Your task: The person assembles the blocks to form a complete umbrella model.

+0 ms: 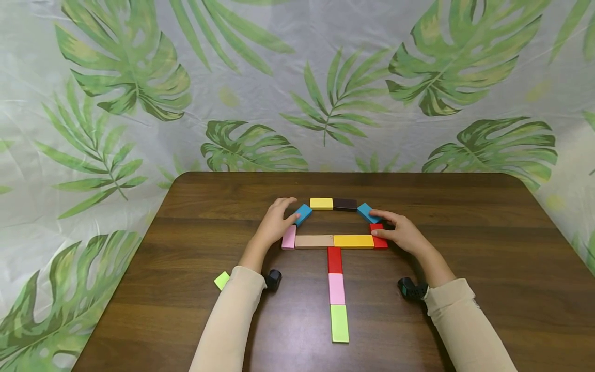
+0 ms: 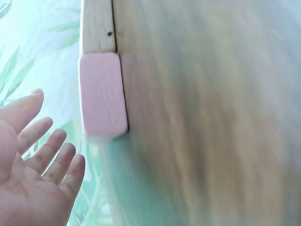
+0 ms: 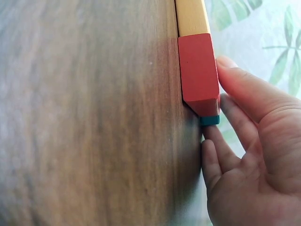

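Flat coloured blocks lie on the table in a closed outline with a stem below it. My left hand is beside the left blue block and above the pink block; in the left wrist view its fingers are spread, holding nothing. On the right, the thumb of my right hand touches the red block, while its index finger reaches the right blue block. Its fingers are nearly straight. A yellow block and a black block form the top; a tan block and an orange-yellow block form the base.
The stem has a red block, a pink block and a light green block. Another light green block lies by the left sleeve, which partly hides it. A leaf-patterned cloth hangs behind the wooden table.
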Demonstrator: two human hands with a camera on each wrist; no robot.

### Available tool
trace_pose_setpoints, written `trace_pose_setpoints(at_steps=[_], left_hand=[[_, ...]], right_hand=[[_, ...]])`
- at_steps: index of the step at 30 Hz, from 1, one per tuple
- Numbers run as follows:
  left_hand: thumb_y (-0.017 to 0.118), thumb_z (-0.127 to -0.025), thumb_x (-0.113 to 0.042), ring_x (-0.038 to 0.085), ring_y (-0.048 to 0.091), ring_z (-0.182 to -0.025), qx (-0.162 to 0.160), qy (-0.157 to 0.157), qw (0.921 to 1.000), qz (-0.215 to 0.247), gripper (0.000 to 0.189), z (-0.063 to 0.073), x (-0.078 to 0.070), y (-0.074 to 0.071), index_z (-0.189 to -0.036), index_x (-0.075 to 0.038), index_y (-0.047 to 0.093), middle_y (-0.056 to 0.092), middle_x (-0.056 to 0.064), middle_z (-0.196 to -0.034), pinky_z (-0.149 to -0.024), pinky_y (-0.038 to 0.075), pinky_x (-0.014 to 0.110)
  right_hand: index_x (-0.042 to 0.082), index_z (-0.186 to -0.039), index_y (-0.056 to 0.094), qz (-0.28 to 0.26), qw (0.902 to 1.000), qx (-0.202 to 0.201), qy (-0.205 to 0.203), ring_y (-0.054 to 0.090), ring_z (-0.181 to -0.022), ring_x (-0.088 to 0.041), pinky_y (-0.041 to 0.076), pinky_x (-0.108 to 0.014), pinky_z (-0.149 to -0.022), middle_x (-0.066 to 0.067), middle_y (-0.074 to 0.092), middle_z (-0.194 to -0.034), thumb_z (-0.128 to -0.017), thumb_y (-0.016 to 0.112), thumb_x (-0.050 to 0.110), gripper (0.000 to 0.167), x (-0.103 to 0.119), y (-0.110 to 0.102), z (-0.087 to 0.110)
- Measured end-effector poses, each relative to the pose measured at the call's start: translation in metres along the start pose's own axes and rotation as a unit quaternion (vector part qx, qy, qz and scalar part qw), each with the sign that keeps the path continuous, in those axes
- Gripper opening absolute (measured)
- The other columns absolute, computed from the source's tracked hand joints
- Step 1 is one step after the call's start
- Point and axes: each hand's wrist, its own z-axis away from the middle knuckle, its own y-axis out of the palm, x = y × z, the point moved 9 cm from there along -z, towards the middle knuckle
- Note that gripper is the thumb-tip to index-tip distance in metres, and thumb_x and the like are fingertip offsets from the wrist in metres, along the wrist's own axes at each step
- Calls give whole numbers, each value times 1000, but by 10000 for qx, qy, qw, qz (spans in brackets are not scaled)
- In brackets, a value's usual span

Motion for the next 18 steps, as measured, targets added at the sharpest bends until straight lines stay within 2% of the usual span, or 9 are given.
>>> trace_pose_setpoints(at_steps=[9, 15, 18], left_hand=[[59, -87, -32, 25, 34, -124, 324, 52, 9995, -17, 54, 15, 11, -8, -132, -7, 43, 40, 8, -133, -98, 30, 43], [67, -81, -33, 24, 36, -123, 875, 130, 9960, -94, 62, 26, 13, -3, -132, -6, 43, 41, 10, -132, -99, 29, 41], [73, -75, -33, 22, 35, -123, 1150, 145, 9931, -153, 70, 32, 13, 2, -132, -6, 43, 41, 9, -131, -99, 29, 39]], right_hand=[[-4, -129, 44, 5, 10000, 61, 45, 30, -120, -45, 23, -56, -97, -28, 37, -132, -85, 61, 8, 49, 35, -1, 11], [-4, -129, 44, -49, 9999, 53, 107, 29, -120, -45, 22, -55, -98, -28, 36, -133, -86, 60, 9, 48, 37, 0, 12], [-3, -129, 44, -56, 9999, 50, 117, 30, -120, -45, 22, -56, -97, -28, 36, -133, -85, 61, 9, 49, 31, 0, 10]])
